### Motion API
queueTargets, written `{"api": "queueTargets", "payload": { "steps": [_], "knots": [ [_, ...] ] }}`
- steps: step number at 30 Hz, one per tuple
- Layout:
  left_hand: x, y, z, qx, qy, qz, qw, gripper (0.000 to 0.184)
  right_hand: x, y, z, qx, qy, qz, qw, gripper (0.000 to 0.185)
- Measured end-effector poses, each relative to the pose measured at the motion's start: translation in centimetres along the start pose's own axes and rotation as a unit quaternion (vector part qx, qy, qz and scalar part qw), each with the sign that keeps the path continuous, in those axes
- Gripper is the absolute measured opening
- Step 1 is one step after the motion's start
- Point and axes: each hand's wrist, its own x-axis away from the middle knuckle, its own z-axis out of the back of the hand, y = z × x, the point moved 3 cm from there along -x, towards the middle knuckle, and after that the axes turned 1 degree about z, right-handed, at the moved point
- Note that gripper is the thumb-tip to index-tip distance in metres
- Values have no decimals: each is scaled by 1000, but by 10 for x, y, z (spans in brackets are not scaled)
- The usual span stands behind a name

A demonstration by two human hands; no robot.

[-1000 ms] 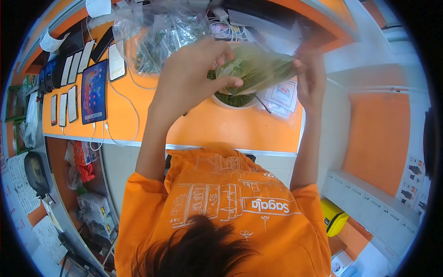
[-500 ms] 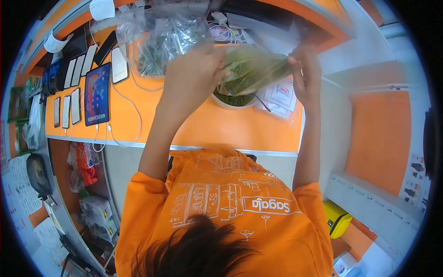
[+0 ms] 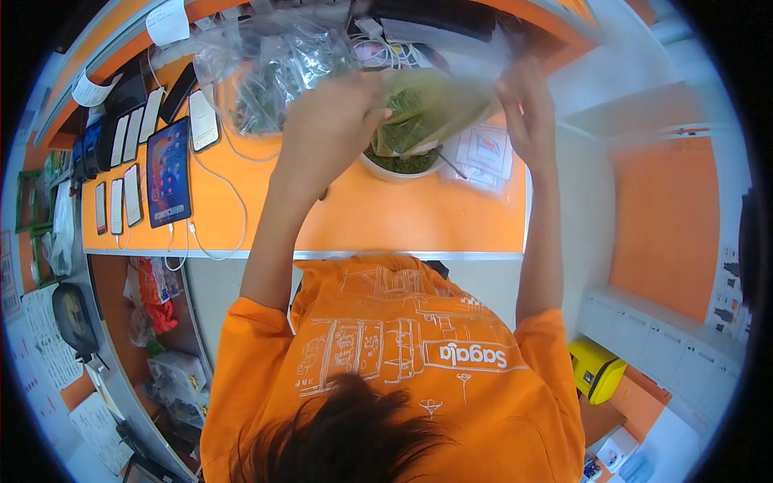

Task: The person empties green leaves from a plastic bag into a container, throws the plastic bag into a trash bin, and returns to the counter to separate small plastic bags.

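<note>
A clear plastic bag (image 3: 439, 101) with green leafy bits inside is stretched between my two hands above a white bowl (image 3: 400, 175). Chopped green leaves (image 3: 403, 163) fill the bowl, partly hidden by the bag. My left hand (image 3: 336, 117) pinches the bag's left edge between thumb and fingers. At its right edge, my right hand (image 3: 527, 117) is closed on the bag, slightly blurred. A thin dark handle (image 3: 453, 166) sticks out of the bowl's right side.
Large clear plastic bags (image 3: 282, 80) lie behind my left hand. A tablet (image 3: 169, 171) and several phones (image 3: 204, 121) with white cables are at the left. Papers in clear sleeves (image 3: 485, 153) lie right of the bowl. A charger (image 3: 370, 29) sits at the back.
The plastic bag has shifted slightly left and its middle looks fuller. My right hand has risen a little. The view has turned slightly.
</note>
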Motion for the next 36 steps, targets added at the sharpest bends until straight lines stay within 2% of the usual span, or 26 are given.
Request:
{"api": "queueTargets", "payload": {
  "steps": [7,10,13,16,19,22,25,28,31,34,36],
  "knots": [
    [-11,0,20,55,58,1,997,18,0,-3,6,13,6,14,1000,15],
    [-13,4,29,60,96,-66,991,16,-1,2,9,21,10,26,999,15],
    [-11,4,32,44,123,-59,990,12,-2,-1,13,25,4,27,999,14],
    [-7,11,40,99,172,-45,979,11,-4,-3,15,3,1,8,1000,13],
    [-8,13,31,101,148,-77,981,10,-6,-3,15,16,-4,23,1000,13],
    [-13,6,32,100,207,-72,971,10,-5,2,12,13,-1,6,1000,13],
    [-8,6,21,106,157,-90,978,9,-3,1,12,14,-15,-13,1000,12],
    [-9,-1,29,130,250,-61,957,9,-2,-1,10,6,-9,-1,1000,13],
    [-6,6,22,172,177,-49,968,9,-1,-4,11,20,-14,-3,1000,13],
    [-8,0,22,171,229,-72,955,9,0,5,10,26,-11,-20,999,12],
    [-9,-2,21,184,220,-69,956,9,4,6,7,34,-22,-26,999,18]
  ]
}}
